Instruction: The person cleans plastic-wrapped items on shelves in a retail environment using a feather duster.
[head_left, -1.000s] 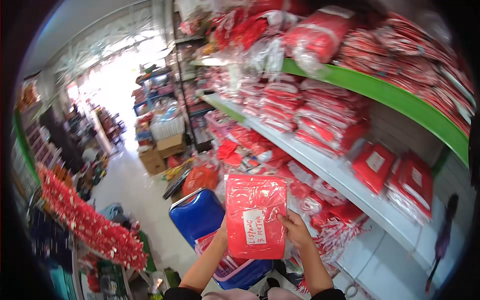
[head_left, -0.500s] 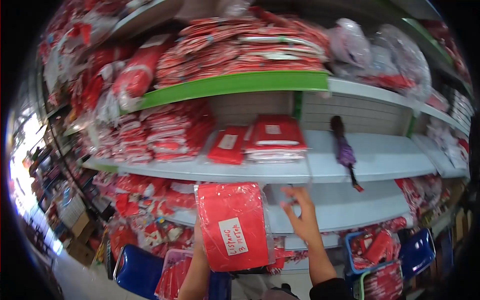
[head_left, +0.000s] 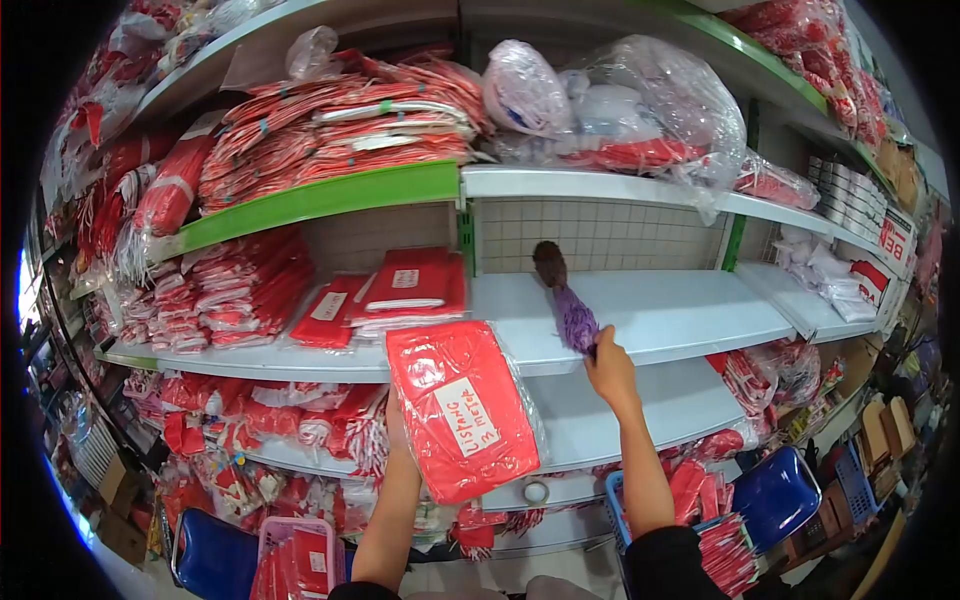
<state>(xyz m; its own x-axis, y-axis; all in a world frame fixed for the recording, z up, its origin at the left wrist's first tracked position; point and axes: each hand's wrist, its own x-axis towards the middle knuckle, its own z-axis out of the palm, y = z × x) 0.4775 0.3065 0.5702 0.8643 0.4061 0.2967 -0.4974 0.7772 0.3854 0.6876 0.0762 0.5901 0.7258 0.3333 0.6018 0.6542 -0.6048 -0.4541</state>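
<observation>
My left hand point(head_left: 397, 415) holds up a red package point(head_left: 465, 405) in clear plastic, with a white label handwritten "LISTANG 3 METER"; the package hides most of its fingers. My right hand point(head_left: 610, 370) is closed around the lower end of a purple duster point(head_left: 575, 318) with a dark brown top, which lies on the pale middle shelf point(head_left: 650, 310). Left of the duster, on the same shelf, are a stack of labelled red packages point(head_left: 410, 280) and a smaller red package point(head_left: 325, 312).
Piled red packets point(head_left: 350, 130) and clear plastic bags point(head_left: 640, 110) fill the upper shelf. Below stand a pink basket point(head_left: 270, 545), a blue basket point(head_left: 615, 490) and blue chairs point(head_left: 215, 550) point(head_left: 780, 500). White packs lie at the right.
My right hand, open before, has reached up to the shelf and taken hold of the duster's end. The view has shifted right, and the red package in my left hand is tilted more.
</observation>
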